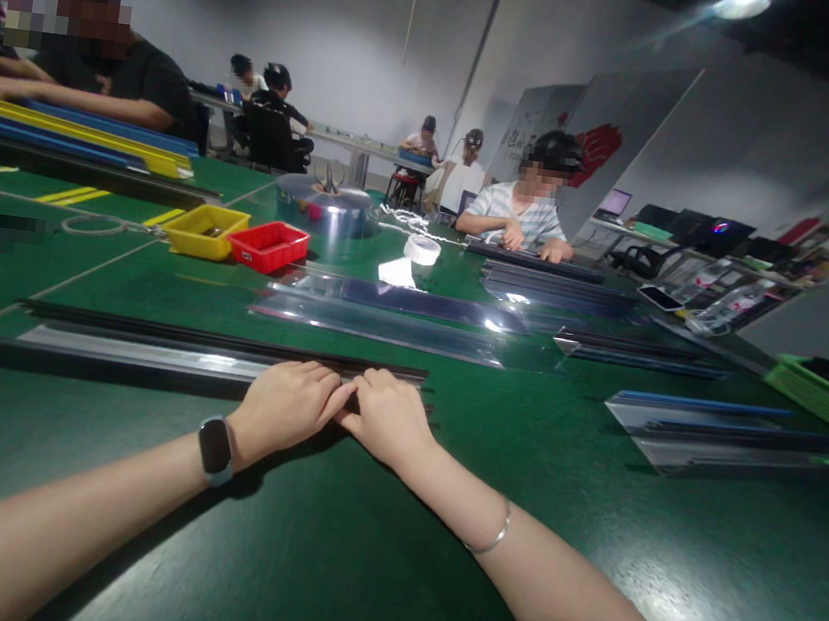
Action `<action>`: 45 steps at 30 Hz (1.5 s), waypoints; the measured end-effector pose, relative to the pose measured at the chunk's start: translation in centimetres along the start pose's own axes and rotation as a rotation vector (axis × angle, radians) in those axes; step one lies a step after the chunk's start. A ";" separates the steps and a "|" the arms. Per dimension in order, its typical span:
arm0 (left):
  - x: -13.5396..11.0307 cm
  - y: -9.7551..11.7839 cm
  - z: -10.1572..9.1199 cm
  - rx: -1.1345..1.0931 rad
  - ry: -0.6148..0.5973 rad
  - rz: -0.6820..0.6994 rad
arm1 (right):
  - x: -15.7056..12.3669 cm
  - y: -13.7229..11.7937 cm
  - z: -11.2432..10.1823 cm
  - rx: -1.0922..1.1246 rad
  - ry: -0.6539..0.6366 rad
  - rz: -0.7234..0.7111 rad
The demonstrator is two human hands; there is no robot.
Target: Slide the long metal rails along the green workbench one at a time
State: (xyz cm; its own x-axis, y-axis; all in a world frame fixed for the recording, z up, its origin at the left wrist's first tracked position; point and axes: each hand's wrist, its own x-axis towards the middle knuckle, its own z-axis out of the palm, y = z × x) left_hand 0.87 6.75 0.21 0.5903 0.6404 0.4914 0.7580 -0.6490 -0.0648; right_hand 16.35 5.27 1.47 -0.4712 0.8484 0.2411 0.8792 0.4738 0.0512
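Both bare hands are at the right end of a long dark channel (112,371), which lies on the near half of the green table (323,561), running left to right; the left hand (293,401) and the right hand (388,413) sit side by side, fingers bent over the channel and thumbs meeting between them; whether they pinch its edge or only press down I cannot tell, since the backs of the hands cover the contact. A pale glossy strip (153,351) lies inside the channel, between its near and far walls, along much of the length left of the hands; that stretch looks well advanced, while the right end is too covered to judge as done. Farther off, clear strips (382,325) lie loose on the table, outside this channel, so they seem unused so far; to the right are blue-edged profiles (717,433) with flat, glossy faces between their edges, though how finished they are I cannot say; beyond the clear strips are a white tape roll (422,249), a yellow bin (205,230) and a red bin (267,245), none touched by these hands; at the far side a co-worker in a striped shirt (524,213) has both hands on another dark profile (541,261).
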 end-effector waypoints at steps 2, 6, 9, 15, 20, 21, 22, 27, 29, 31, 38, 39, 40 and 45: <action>0.0 0.0 0.0 0.001 -0.014 -0.013 | -0.1 -0.3 0.1 0.007 0.025 0.015; 0.1 0.2 -0.1 -0.004 -0.023 -0.033 | -0.2 -0.6 0.3 0.047 0.039 0.065; 0.2 0.2 -0.1 0.001 -0.029 -0.032 | -0.1 -0.5 0.2 0.062 0.039 0.057; 0.3 0.1 -0.1 0.042 -0.022 -0.052 | -0.1 -0.4 -0.2 0.052 0.040 0.061; 0.1 0.1 0.0 0.081 -0.014 -0.050 | -0.2 -0.5 -0.4 0.027 0.025 0.056; 0.1 0.0 -0.1 0.086 -0.020 -0.044 | -0.2 -0.5 -0.4 0.032 0.022 0.050; 0.1 0.0 -0.1 0.090 -0.026 -0.036 | -0.2 -0.5 -0.4 0.036 0.019 0.042; 0.1 0.1 -0.2 0.064 -0.042 0.012 | -0.1 -0.3 -0.3 0.036 0.009 0.024; 0.1 0.0 -0.2 0.041 -0.046 0.020 | 0.0 -0.2 -0.3 0.037 0.006 0.026; 0.1 0.0 -0.1 0.030 -0.051 0.021 | 0.0 -0.2 -0.4 0.034 0.012 0.030; 0.4 0.1 -0.3 0.040 -0.083 -0.023 | -0.1 -0.4 -0.4 0.015 0.034 0.093; 0.4 0.2 -0.3 0.045 -0.081 -0.029 | -0.1 -0.4 -0.4 0.014 0.036 0.094; 0.4 0.2 -0.3 0.049 -0.078 -0.030 | -0.1 -0.4 -0.3 0.013 0.036 0.085; 0.4 0.1 -0.1 0.058 -0.067 -0.015 | -0.1 -0.2 0.1 0.007 0.045 0.031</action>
State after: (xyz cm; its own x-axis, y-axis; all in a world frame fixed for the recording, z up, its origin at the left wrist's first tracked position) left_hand 1.15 6.85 0.50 0.5941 0.6773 0.4339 0.7807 -0.6154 -0.1084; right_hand 16.17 5.11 1.38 -0.4396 0.8515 0.2860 0.8929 0.4489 0.0360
